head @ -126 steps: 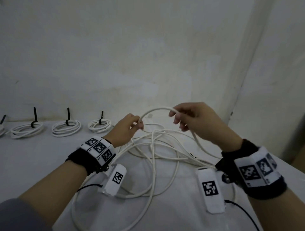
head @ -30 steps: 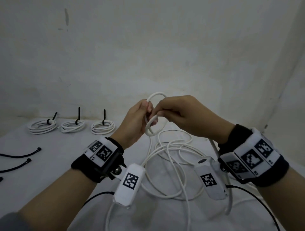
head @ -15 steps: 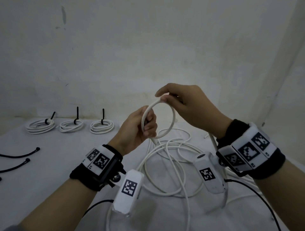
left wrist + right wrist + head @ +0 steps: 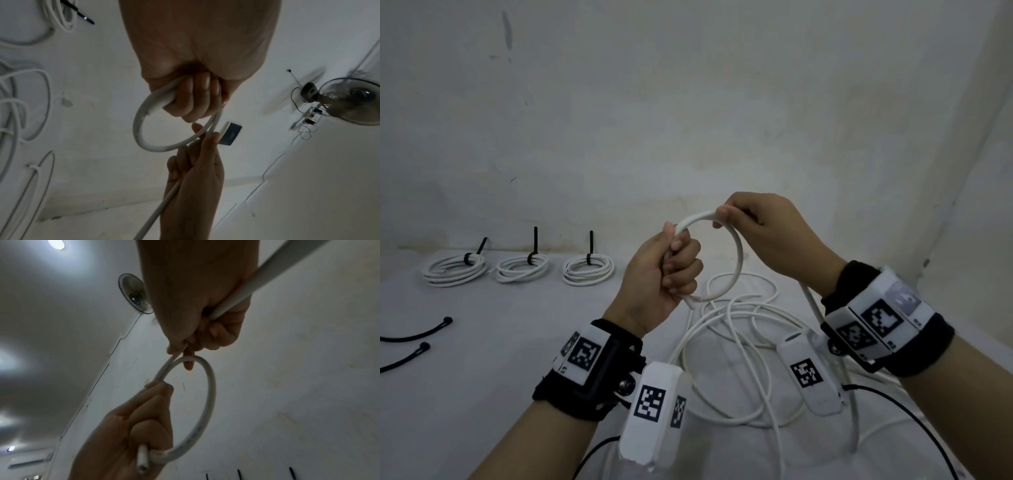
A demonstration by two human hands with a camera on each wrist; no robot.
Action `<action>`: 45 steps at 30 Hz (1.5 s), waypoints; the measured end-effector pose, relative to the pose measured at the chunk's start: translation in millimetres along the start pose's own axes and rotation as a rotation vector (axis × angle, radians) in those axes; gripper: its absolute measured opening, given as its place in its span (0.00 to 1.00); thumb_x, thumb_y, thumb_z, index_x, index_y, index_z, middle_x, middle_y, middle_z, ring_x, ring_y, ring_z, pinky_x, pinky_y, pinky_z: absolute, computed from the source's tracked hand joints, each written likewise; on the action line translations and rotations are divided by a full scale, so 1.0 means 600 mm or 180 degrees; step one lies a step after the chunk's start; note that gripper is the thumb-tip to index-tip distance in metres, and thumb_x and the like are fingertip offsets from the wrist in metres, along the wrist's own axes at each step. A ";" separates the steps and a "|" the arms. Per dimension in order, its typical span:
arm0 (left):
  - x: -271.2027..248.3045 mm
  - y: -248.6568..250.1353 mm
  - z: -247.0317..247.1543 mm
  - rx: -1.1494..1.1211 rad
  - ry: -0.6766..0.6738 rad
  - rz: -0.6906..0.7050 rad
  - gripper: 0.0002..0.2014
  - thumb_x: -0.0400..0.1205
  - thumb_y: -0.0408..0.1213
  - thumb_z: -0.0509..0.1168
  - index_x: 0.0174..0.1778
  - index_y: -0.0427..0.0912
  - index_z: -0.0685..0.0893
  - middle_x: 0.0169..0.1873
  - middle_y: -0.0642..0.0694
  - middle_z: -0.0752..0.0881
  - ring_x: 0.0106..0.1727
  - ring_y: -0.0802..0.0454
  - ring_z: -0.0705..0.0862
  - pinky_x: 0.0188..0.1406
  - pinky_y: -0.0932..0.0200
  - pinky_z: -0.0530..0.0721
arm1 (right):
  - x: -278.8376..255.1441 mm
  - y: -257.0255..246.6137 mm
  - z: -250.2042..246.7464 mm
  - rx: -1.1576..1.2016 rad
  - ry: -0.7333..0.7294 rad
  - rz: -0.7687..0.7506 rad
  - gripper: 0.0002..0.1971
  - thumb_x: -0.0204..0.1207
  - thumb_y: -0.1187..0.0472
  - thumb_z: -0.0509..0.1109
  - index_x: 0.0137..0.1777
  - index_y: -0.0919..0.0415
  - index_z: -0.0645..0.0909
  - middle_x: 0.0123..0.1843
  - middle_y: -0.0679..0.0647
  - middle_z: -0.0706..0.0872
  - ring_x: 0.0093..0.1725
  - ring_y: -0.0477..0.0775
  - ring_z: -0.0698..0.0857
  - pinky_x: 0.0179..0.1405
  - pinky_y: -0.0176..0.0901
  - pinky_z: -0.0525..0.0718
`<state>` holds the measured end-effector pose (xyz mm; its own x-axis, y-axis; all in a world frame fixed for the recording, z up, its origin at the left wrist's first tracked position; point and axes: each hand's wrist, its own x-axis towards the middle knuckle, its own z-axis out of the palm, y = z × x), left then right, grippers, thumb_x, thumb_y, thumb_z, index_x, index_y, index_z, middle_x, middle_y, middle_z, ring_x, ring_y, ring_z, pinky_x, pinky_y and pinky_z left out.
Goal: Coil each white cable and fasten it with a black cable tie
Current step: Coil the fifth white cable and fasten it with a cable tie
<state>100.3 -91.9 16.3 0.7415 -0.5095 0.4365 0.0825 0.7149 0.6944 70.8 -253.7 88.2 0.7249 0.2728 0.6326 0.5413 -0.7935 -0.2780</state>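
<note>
A white cable (image 4: 737,260) forms one small loop in the air above the table. My left hand (image 4: 667,274) grips the loop at its left side, fingers curled round it, and the cut cable end (image 4: 142,462) sticks out below the fist. My right hand (image 4: 760,229) pinches the cable at the top of the loop (image 4: 139,129), and the cable runs on through its palm (image 4: 246,288) down to a loose tangle (image 4: 739,342) on the table. Two loose black cable ties (image 4: 417,334) lie at the left edge.
Three coiled white cables (image 4: 522,269), each with a black tie standing up, sit in a row by the back wall. The white table (image 4: 500,342) meets a wall behind and a second wall (image 4: 979,205) at the right. Thin black wires (image 4: 914,418) trail from the wrist units.
Since a second ago the hands drew apart and the loop widened. In the last half second my right hand slid along to the loop's top and my left fist closed tighter.
</note>
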 end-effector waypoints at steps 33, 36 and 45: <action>0.012 0.051 -0.051 -0.0484 0.0922 0.0788 0.20 0.89 0.47 0.42 0.33 0.46 0.67 0.18 0.55 0.64 0.14 0.62 0.62 0.13 0.70 0.62 | -0.121 0.042 0.024 -0.2339 -0.1437 -0.0494 0.39 0.67 0.79 0.65 0.76 0.48 0.72 0.47 0.54 0.66 0.27 0.47 0.56 0.19 0.36 0.49; 0.015 0.040 -0.038 -0.0157 0.0907 0.0745 0.20 0.89 0.47 0.41 0.34 0.46 0.66 0.17 0.55 0.64 0.14 0.63 0.61 0.13 0.70 0.62 | -0.121 0.027 0.035 -0.2312 -0.1072 -0.1364 0.20 0.58 0.74 0.67 0.47 0.56 0.88 0.36 0.55 0.75 0.28 0.49 0.63 0.21 0.33 0.40; 0.008 -0.003 0.000 0.0894 0.0654 0.0044 0.18 0.89 0.41 0.45 0.33 0.42 0.65 0.19 0.51 0.63 0.17 0.59 0.62 0.17 0.68 0.62 | -0.090 -0.031 0.022 -0.1592 -0.0753 -0.1824 0.18 0.67 0.77 0.65 0.51 0.59 0.86 0.44 0.54 0.82 0.36 0.54 0.77 0.29 0.40 0.64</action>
<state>104.0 -95.7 17.0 0.8623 -0.3730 0.3425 -0.0940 0.5467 0.8320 27.2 -246.6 49.4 0.4931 0.7762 0.3928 0.6424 -0.6294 0.4373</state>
